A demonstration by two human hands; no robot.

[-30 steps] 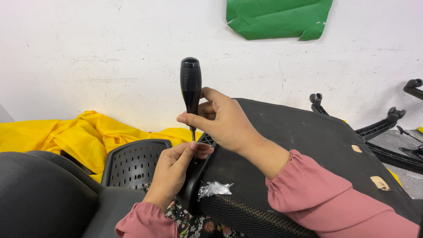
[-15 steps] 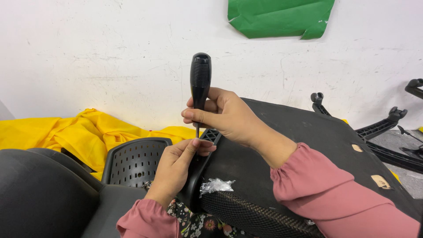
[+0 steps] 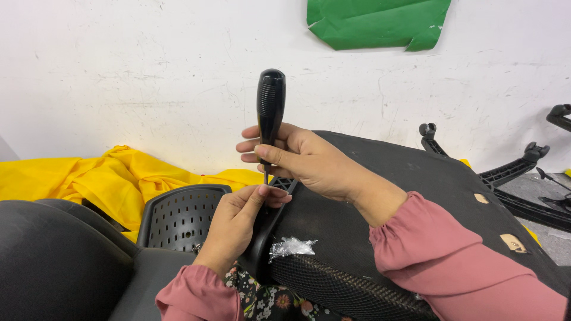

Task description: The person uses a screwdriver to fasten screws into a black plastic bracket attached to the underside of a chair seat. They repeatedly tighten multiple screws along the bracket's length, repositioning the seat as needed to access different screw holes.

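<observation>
- While the upturned chair seat point(image 3: 416, 196) lies under both forearms, largest thing here, its black underside fills the space right of & below the right hand point(image 3: 309, 160); mesh edge sits just below the left hand point(image 3: 238, 223).
- Vs. 1 s ago: the screwdriver point(image 3: 270, 110) now stands more upright & a bit further right, handle top clear above the right hand; the right-hand grip has slid lower on the handle. Judging by that, the tip is being re-seated on the fastener at the seat edge, so work looks mid-way, not finished.
- Left hand has barely shifted since then, same pinch at the same spot.
- Right hand: closed around the lower part of the screwdriver handle, thumb across the front, fingers wrapped behind. Shaft runs down from the fist to the seat edge, just above the left fingertips.
- Left hand: mostly closed, thumb & forefinger pinched together at the seat rim right under the shaft tip; whether a screw sits between them I can't tell, too small & hidden.
- Perforated black chair part point(image 3: 178, 217) lies just left of the left hand; yellow cloth point(image 3: 107, 175) further left, behind it.
- Chair base legs w/ casters point(image 3: 523, 160) well off to the right of the right arm.
- Crumpled clear plastic scrap point(image 3: 290, 246) on the seat edge, just right of the left wrist.
</observation>
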